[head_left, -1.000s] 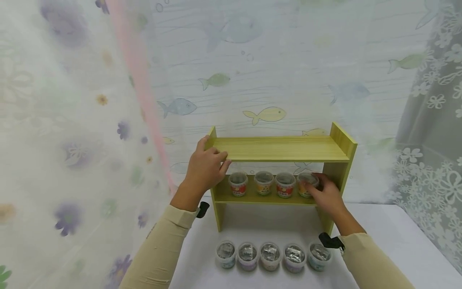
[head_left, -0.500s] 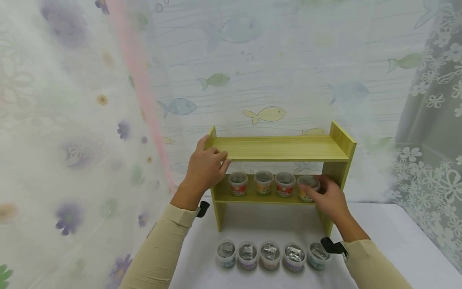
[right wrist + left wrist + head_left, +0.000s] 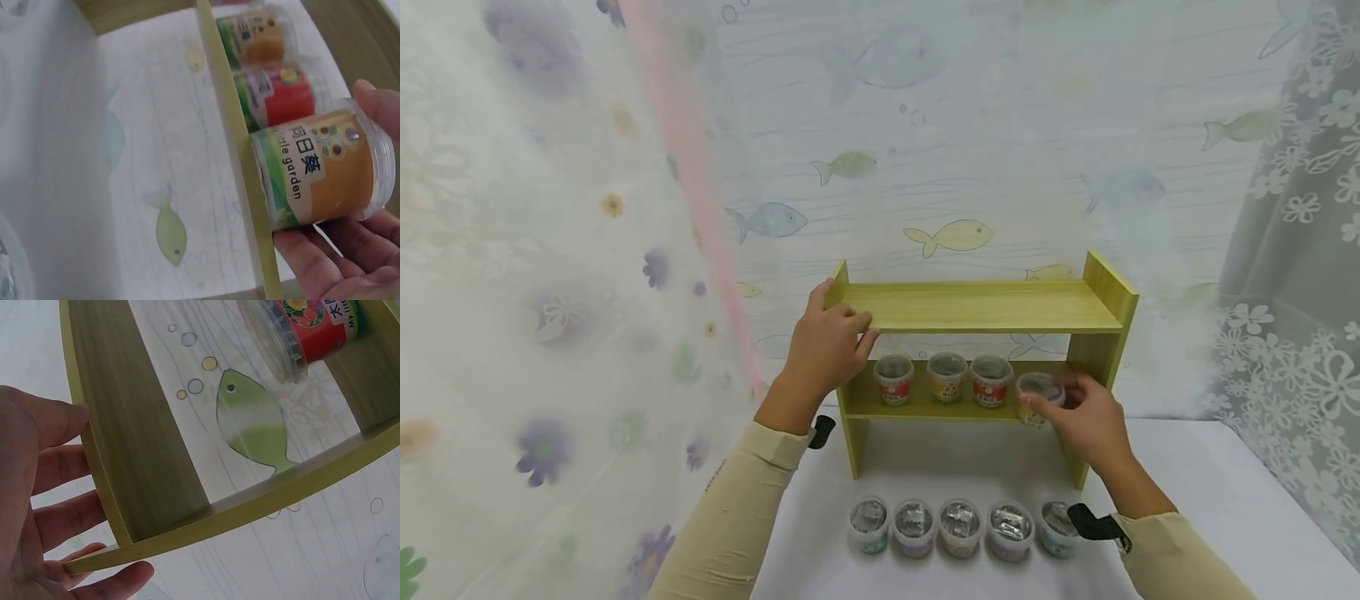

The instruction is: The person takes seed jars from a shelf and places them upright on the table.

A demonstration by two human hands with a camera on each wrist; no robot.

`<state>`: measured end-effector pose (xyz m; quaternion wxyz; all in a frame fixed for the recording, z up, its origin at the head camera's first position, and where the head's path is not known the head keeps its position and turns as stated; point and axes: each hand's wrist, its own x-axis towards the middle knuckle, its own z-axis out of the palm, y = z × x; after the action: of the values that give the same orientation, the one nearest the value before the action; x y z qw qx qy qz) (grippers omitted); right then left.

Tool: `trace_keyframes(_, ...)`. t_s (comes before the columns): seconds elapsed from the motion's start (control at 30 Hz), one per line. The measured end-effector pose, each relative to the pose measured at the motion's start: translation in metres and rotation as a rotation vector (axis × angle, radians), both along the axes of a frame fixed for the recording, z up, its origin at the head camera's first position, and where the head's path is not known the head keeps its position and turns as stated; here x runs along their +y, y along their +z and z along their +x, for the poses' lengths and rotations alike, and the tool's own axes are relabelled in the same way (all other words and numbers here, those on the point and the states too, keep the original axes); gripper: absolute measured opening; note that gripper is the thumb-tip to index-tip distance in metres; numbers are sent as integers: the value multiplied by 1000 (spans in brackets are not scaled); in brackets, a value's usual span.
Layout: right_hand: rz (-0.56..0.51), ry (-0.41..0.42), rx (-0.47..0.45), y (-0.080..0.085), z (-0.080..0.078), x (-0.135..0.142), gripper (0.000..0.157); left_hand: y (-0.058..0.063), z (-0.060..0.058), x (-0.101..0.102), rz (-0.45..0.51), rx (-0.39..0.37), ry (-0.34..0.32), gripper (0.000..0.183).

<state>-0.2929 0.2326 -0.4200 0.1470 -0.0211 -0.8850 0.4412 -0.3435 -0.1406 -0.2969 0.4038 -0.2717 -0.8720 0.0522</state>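
My left hand (image 3: 829,346) grips the top left corner of a yellow-green wooden shelf (image 3: 977,308); in the left wrist view its thumb and fingers (image 3: 69,515) lie around the board's edge. With my right hand (image 3: 1090,421) I hold a clear-lidded plastic cup (image 3: 319,169) by its sides, thumb on one side and fingers on the other. Its label is orange and green and reads "little garden". This cup is at the front edge of the lower board, on the right. Left of it stand a red-labelled cup (image 3: 991,383), an orange-labelled cup (image 3: 947,379) and another red-labelled cup (image 3: 894,382).
On the white tablecloth (image 3: 1180,475), in front of the shelf, several foil-topped cups (image 3: 959,529) form a row. The rightmost foil-topped cup (image 3: 1057,533) is partly covered by the black wrist camera (image 3: 1097,527). Printed curtains (image 3: 962,167) hang behind and beside the table.
My right hand has drawn the orange-labelled cup forward, from among the row to the lower board's front edge. The left hand has kept its place on the shelf corner.
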Motion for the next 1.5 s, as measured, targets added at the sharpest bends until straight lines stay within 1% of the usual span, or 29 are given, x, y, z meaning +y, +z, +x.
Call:
trace_keyframes(0.17, -72, -5, -3, -1, 12, -10, 81, 2, -1, 2, 2, -10, -7, 24)
trace_keyframes(0.3, -115, -15, 4, -5, 22, -19, 78, 4, -5, 3, 8, -9, -9, 26)
trace_keyframes(0.5, -165, 23, -10, -12, 36, -43, 75, 5, -5, 3, 21, -10, -8, 25)
trace_keyframes(0.77, -169, 81, -44, -30, 47, -73, 71, 3, -4, 1, 34, -14, -1, 23)
trace_keyframes(0.9, -176, 106, -36, -36, 51, -87, 68, 2, -3, 0, 40, -13, -5, 23)
trace_keyframes(1.07, -188, 142, -20, -42, 58, -104, 64, 2, -4, 0, 47, -12, -4, 23)
trace_keyframes(1.3, -204, 160, -47, -48, 65, -122, 60, 1, -4, 1, 40, -25, 2, 23)
trace_keyframes(1.5, -231, 223, -62, -55, 72, -141, 58, 0, -2, -1, 33, -17, 7, 23)
